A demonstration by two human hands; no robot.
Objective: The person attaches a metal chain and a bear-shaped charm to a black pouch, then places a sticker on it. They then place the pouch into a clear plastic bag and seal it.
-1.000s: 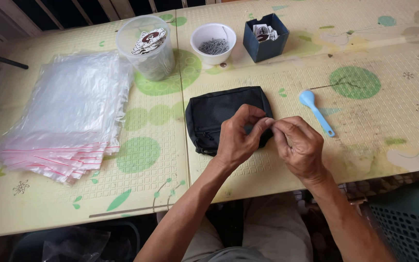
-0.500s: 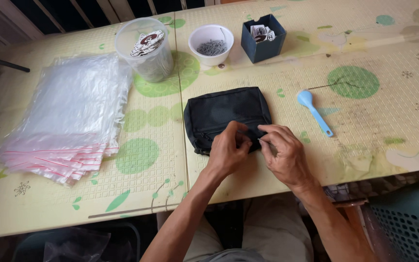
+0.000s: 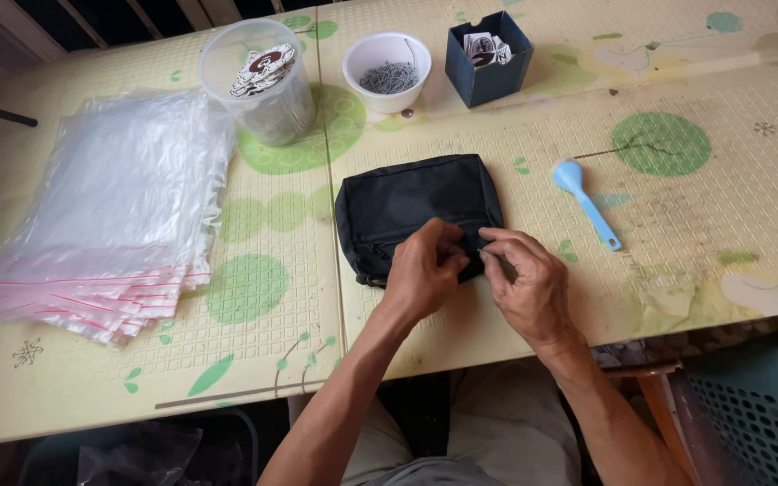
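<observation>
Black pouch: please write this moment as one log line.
black pouch flat on table | left hand, right hand pinch near edge | blue spoon right, untouched

1. I see the scene in soft, even daylight; nothing is dim on the table (image 3: 677, 270).
2. Shadows are faint and short: a thin one hugs the blue spoon (image 3: 585, 203), and a soft one sits under my left hand (image 3: 425, 270) and right hand (image 3: 529, 283) on the black pouch (image 3: 407, 202).
3. The stack of clear plastic bags (image 3: 110, 216) carries a milky sheen, with mild glare on its upper folds.
4. The pouch reads very dark, its texture barely showing.
5. Focus holds sharp across the tabletop; I notice no motion blur.
6. The table's edges bow slightly, a wide-lens curve, and the space below the table falls into deep shade.
</observation>
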